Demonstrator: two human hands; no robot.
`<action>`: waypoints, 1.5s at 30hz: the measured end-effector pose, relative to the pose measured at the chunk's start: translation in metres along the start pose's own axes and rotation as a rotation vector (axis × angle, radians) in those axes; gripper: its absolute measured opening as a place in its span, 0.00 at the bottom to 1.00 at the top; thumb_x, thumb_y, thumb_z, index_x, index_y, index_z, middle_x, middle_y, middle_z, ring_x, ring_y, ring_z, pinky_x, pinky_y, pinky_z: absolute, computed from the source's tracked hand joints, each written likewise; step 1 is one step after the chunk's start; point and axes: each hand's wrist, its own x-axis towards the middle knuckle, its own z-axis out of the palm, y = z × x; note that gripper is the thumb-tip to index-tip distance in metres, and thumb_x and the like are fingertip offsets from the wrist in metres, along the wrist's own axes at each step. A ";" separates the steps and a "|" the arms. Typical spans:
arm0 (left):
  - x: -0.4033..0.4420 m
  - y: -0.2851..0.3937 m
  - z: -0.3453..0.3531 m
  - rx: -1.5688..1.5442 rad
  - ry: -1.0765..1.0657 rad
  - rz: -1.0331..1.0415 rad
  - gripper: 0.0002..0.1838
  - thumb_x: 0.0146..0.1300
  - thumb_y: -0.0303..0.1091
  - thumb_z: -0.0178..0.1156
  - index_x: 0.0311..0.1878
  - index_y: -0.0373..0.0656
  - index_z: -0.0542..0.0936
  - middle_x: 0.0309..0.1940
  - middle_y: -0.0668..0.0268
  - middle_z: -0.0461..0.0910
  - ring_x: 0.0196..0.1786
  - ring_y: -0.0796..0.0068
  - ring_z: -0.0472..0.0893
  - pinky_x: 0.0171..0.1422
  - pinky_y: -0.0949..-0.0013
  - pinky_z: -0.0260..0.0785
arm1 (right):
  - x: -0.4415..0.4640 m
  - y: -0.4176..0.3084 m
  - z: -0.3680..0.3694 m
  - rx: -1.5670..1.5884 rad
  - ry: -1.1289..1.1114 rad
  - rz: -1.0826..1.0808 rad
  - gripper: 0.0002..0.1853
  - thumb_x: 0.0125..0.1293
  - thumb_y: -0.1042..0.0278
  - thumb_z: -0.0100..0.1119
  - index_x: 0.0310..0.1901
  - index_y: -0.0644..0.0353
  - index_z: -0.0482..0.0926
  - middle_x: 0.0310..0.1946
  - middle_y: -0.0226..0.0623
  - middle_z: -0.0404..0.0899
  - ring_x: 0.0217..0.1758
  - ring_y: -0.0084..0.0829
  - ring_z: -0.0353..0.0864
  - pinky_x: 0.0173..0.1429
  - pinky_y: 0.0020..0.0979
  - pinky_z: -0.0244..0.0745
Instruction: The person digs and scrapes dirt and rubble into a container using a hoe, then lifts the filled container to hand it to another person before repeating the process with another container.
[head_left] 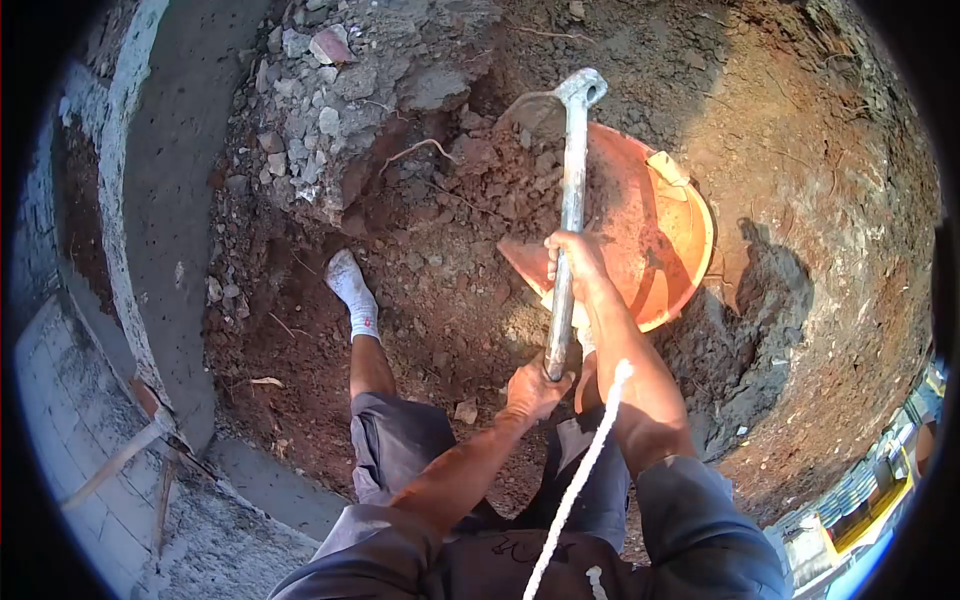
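Note:
Both my hands hold the pale, worn handle of a hoe, which runs upward through the middle of the head view. My left hand is wrapped round the lower end of the handle, near my knees. Higher up, my right hand grips the handle near its middle. The hoe's metal blade lies at the top, partly against loose brown soil. Just right of the handle is an orange basin, tilted, with soil smeared over its inside; its left part is partly hidden by the handle and my right hand.
A grey concrete wall or beam runs down the left side. Rubble and stones lie at the upper left. My foot in a pale sock stands on the soil. A white rope hangs in front of me. Dark wet soil lies right.

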 end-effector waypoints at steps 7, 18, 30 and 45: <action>0.000 0.038 0.058 0.161 -0.118 0.094 0.23 0.54 0.50 0.65 0.51 0.52 0.76 0.39 0.55 0.83 0.47 0.53 0.82 0.51 0.54 0.74 | -0.139 -0.036 -0.072 0.054 0.130 -0.529 0.10 0.49 0.77 0.59 0.36 0.66 0.73 0.23 0.37 0.75 0.19 0.29 0.75 0.30 0.32 0.76; 0.202 0.348 -0.170 0.111 0.175 0.993 0.19 0.52 0.46 0.69 0.42 0.46 0.81 0.29 0.63 0.82 0.34 0.70 0.83 0.43 0.62 0.77 | -0.025 -0.341 0.031 0.064 0.425 -1.249 0.10 0.60 0.73 0.56 0.40 0.70 0.71 0.20 0.34 0.71 0.19 0.29 0.74 0.28 0.31 0.75; 0.140 0.082 -0.161 -0.167 -0.134 0.002 0.23 0.59 0.53 0.63 0.36 0.38 0.81 0.24 0.57 0.83 0.31 0.62 0.84 0.40 0.61 0.75 | 0.144 -0.141 0.095 -0.196 0.168 -0.150 0.04 0.54 0.72 0.57 0.28 0.63 0.73 0.21 0.35 0.72 0.19 0.29 0.74 0.24 0.35 0.74; 0.013 -0.050 0.082 0.057 -0.141 -0.314 0.29 0.53 0.55 0.66 0.57 0.55 0.76 0.43 0.60 0.84 0.48 0.63 0.84 0.54 0.61 0.74 | -0.015 0.076 -0.070 0.045 0.164 -0.179 0.06 0.51 0.79 0.58 0.33 0.66 0.75 0.22 0.34 0.77 0.17 0.25 0.74 0.19 0.28 0.71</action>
